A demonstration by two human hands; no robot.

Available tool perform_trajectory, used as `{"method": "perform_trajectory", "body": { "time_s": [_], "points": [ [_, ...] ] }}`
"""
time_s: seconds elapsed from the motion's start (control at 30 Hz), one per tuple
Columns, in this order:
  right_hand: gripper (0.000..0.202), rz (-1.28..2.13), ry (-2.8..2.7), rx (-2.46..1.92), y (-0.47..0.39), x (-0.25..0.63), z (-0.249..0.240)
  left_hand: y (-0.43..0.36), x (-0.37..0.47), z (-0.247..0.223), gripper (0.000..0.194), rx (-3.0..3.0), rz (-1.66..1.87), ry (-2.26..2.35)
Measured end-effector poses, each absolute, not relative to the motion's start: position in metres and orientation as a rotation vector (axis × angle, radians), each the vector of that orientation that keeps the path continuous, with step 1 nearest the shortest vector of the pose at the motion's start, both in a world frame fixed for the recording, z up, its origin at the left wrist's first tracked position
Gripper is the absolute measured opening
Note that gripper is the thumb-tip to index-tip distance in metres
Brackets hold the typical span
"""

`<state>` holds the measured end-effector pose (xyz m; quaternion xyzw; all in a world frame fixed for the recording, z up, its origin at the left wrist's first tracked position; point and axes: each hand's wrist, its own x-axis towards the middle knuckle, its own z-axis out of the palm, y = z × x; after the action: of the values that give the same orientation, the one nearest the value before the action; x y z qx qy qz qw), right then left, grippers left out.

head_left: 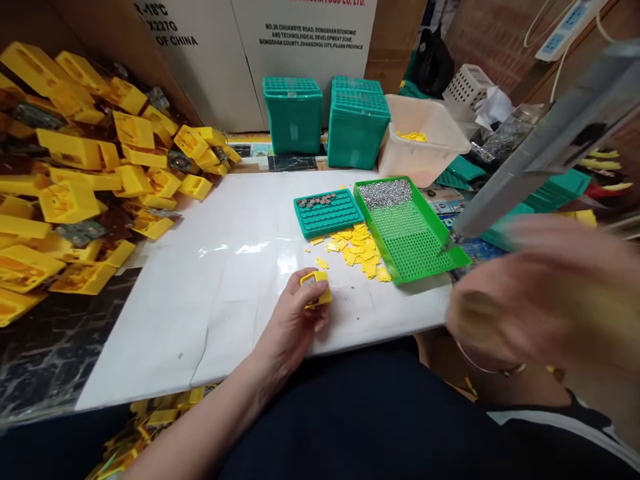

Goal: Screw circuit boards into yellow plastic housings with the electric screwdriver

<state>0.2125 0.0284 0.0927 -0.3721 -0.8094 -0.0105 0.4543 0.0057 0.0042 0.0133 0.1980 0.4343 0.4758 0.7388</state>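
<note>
My left hand [301, 310] is closed around a small yellow plastic housing [317, 289], thumb across its top, above the front part of the white work surface. At the right, my right hand [535, 300] is smeared by motion, its fingers unreadable. Just above and beside it slants a grey electric screwdriver [525, 147]; its bit points down at the near right end of a green tray [410, 247]. Whether the hand grips the screwdriver cannot be made out. Shiny screws [387, 194] fill the tray's far end.
Thin yellow pieces [361, 252] lie beside a teal tray [327, 217] holding brownish round parts. Yellow housings [70, 207] are heaped at the left. Behind stand two teal tray stacks [295, 120] and a pale plastic bin [425, 143]. More housings [155, 427] show below the front edge.
</note>
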Motion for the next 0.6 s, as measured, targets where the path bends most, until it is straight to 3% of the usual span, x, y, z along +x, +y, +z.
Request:
{"method": "perform_trajectory", "body": {
  "time_s": [0.07, 0.2, 0.33, 0.6],
  "points": [
    [0.019, -0.065, -2.145, -0.919, 0.044, 0.194, 0.084, 0.002, 0.005, 0.013, 0.024, 0.452, 1.033, 0.899],
    [0.030, -0.038, -2.545, -1.335, 0.121, 0.158, 0.058, 0.001, 0.004, 0.012, 0.026, 0.510, 0.945, 0.815],
    [0.033, -0.106, -2.713, -1.476, 0.182, 0.140, 0.044, 0.000, 0.000, 0.010, 0.033, 0.515, 0.921, 0.795],
    [0.035, -0.058, -2.794, -1.454, 0.197, 0.126, 0.034, -0.005, -0.005, 0.004, 0.026, 0.424, 0.995, 0.753]
  ]
}}
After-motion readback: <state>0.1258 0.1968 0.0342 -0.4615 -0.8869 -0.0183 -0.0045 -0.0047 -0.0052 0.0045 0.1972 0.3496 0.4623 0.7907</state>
